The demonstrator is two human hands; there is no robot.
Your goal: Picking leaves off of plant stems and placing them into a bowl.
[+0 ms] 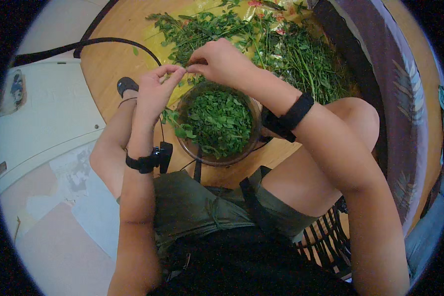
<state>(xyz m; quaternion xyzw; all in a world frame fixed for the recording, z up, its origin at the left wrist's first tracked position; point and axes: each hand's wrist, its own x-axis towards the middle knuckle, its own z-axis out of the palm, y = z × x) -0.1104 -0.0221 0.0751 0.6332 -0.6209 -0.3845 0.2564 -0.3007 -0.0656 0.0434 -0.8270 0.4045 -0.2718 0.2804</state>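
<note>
My left hand (157,87) and my right hand (220,63) meet fingertip to fingertip above the far left rim of a round bowl (182,142). Green leaves (222,122) fill much of that bowl, which stands on the floor between my legs. A leafy sprig (181,127) hangs over the bowl's left rim, below my left hand, its stem seeming to run up into that hand. My right thumb and forefinger are pinched close together; whatever lies between them is too small to tell. Beyond my hands, a heap of leafy green stems (299,63) lies on a yellow plastic sheet (151,37).
A patterned cloth-covered edge (399,92) runs along the right side. At the left are a white panel (48,111) and a black curved strap or tube (107,40). A black slatted basket or rack (327,236) stands by my right hip. A loose leaf (135,51) lies on the wood-coloured floor.
</note>
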